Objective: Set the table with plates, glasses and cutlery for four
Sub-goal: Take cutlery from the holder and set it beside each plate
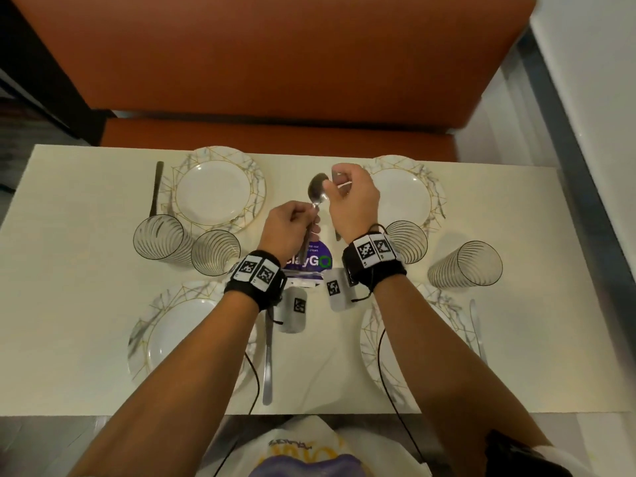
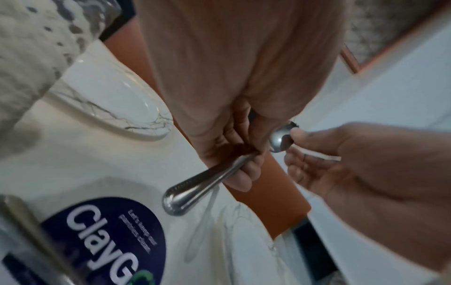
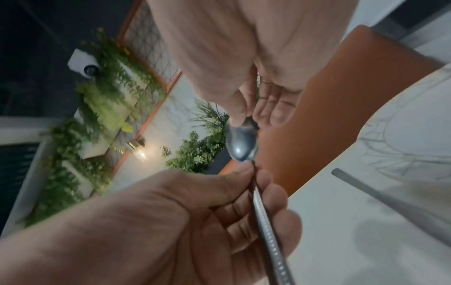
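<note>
A steel spoon (image 1: 317, 193) is held up over the middle of the table between both hands. My left hand (image 1: 304, 215) grips its handle (image 2: 195, 185), and the handle's end points down at the table. My right hand (image 1: 339, 189) pinches the top of the bowl (image 3: 241, 143) between thumb and fingers. A second thin metal piece seems to run through the right palm (image 2: 314, 156); what it is I cannot tell. Four gold-veined plates lie on the mat: far left (image 1: 257, 187), far right (image 1: 428, 187), near left (image 1: 142, 333), near right (image 1: 447, 304).
Glasses stand at the left (image 1: 158, 241), centre left (image 1: 215, 253), centre right (image 1: 409, 241) and right (image 1: 468, 265). Cutlery lies by the far left plate (image 1: 156, 191), the near left plate (image 1: 267, 366) and the near right plate (image 1: 476, 328). An orange bench (image 1: 275, 63) stands behind the table.
</note>
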`<action>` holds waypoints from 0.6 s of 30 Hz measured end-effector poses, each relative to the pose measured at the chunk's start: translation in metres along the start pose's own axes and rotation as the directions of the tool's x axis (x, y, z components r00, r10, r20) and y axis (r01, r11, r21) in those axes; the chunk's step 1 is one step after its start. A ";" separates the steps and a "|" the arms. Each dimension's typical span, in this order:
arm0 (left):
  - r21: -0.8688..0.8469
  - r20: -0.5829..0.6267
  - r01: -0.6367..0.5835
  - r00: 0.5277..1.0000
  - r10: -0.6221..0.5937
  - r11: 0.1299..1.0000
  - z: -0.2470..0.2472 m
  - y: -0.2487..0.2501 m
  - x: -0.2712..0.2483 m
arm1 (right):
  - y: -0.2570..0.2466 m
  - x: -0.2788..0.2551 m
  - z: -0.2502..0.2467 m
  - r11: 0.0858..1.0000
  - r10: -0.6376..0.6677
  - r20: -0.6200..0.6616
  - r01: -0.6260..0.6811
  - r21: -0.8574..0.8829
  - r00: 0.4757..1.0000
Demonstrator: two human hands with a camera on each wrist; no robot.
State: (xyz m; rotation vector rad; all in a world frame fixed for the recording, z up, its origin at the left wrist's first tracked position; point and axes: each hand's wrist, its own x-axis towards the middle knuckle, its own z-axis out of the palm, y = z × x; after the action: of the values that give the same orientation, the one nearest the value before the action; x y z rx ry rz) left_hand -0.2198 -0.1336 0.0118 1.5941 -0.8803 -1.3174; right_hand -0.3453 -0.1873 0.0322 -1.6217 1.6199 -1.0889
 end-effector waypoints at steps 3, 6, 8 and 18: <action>-0.162 0.000 0.052 0.999 -0.053 0.985 0.000 0.002 -0.020 | 0.001 -0.015 -0.004 0.990 0.135 0.054 -0.136 0.021 0.989; -0.237 0.023 0.089 0.996 -0.086 0.967 -0.002 -0.004 -0.041 | 0.007 -0.041 -0.006 0.983 0.185 0.158 -0.185 -0.017 0.970; -0.262 0.031 0.105 0.994 -0.101 0.959 -0.005 -0.011 -0.054 | 0.010 -0.059 -0.006 0.979 0.205 0.188 -0.203 -0.031 0.960; -0.220 0.047 0.148 0.989 -0.141 0.964 -0.037 -0.063 -0.121 | 0.021 -0.144 -0.006 0.927 0.342 0.210 -0.366 0.087 0.916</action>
State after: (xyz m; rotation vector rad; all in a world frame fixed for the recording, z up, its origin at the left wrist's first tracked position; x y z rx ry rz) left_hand -0.2069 0.0069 0.0013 1.4873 -0.6183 -1.4910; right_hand -0.3497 -0.0459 -0.0027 -1.2455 1.6032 -0.8018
